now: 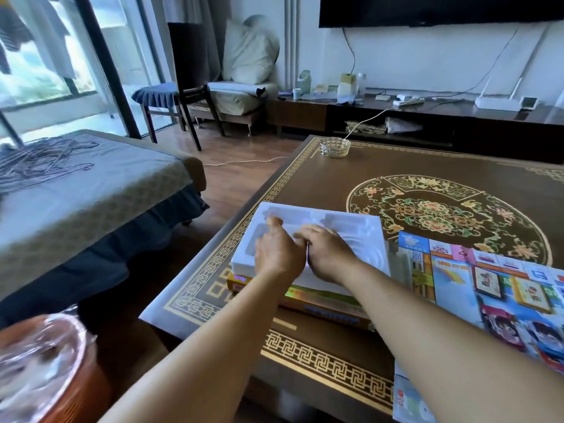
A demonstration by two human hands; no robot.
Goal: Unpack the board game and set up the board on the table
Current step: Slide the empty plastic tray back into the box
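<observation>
On the patterned table (351,184), both hands (279,254) (328,254) rest on the white tray (351,227), fingers loosely curled, beside the board (488,285).

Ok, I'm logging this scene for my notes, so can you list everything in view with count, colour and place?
plastic tray: one, white, on the game box, under both hands
game box: one, yellow-green, near left part of the table
game board: one, multicoloured, unfolded right of the box
table: one, dark brown with gold pattern, centre
ashtray: one, clear glass, far table edge
chair: one, dark, by the window
pillow: one, white, on the seat behind the chair
television: one, black, on the wall
left hand: on the tray
right hand: on the tray
</observation>
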